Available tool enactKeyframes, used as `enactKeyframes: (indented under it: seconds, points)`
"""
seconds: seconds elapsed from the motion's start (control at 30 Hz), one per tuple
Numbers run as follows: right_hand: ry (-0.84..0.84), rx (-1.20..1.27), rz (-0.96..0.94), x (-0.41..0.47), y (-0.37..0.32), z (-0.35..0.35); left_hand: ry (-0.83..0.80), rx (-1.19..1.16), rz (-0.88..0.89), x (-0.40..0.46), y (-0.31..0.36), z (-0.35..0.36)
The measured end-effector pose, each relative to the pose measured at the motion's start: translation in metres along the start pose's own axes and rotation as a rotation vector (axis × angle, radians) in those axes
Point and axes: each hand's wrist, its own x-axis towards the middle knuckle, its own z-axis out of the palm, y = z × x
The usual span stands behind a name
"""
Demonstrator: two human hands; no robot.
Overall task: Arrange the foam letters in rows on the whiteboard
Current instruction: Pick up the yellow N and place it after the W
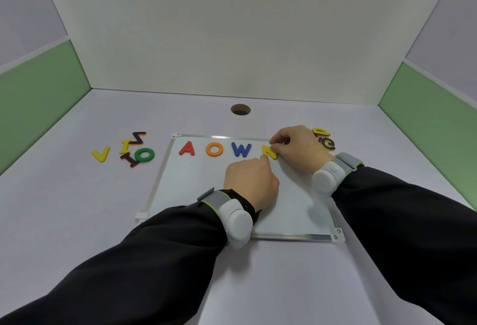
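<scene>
Pinching a yellow letter point(269, 153) from both sides, the right hand point(296, 147) grips its top while the left hand point(251, 182) presses a fingertip on its lower edge, at the whiteboard's point(296, 211) 1 o'clock corner. Red A point(188, 148), orange O point(214, 149) and blue W point(241, 149) already line the top row; loose letters point(129, 150) sit off at 9 o'clock.

both arms wear long black sleeves of a smooth, slightly creased fabric that run down to the wrists. each wrist carries a band with a rounded white plastic pod, a grey strap section and a thin lime-green edge. on the left hand point(251, 185) side the strap also shows a black part behind the pod. the right hand point(296, 147) band's pod has a small oval button-like mark.
</scene>
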Motion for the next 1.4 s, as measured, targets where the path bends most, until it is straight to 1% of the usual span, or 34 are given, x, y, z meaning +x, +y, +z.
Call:
enactKeyframes:
  seconds: [0.2,0.4,1.2,1.27,1.4]
  points:
    - [0.008,-0.012,0.006,-0.004,0.002,0.000,0.001,0.007,-0.010,-0.003,0.000,0.000]
    - [-0.068,-0.035,-0.040,-0.009,0.003,-0.004,-0.024,0.006,-0.024,-0.002,0.002,-0.001]
    - [-0.063,-0.024,-0.024,-0.010,0.007,-0.002,-0.029,-0.011,0.002,-0.003,0.001,-0.003]
    - [-0.041,-0.002,-0.022,-0.011,0.007,-0.002,-0.018,-0.002,0.008,-0.002,0.000,-0.005]
    - [0.070,0.006,0.010,-0.010,0.013,-0.009,0.022,0.003,0.023,0.004,0.002,-0.013]
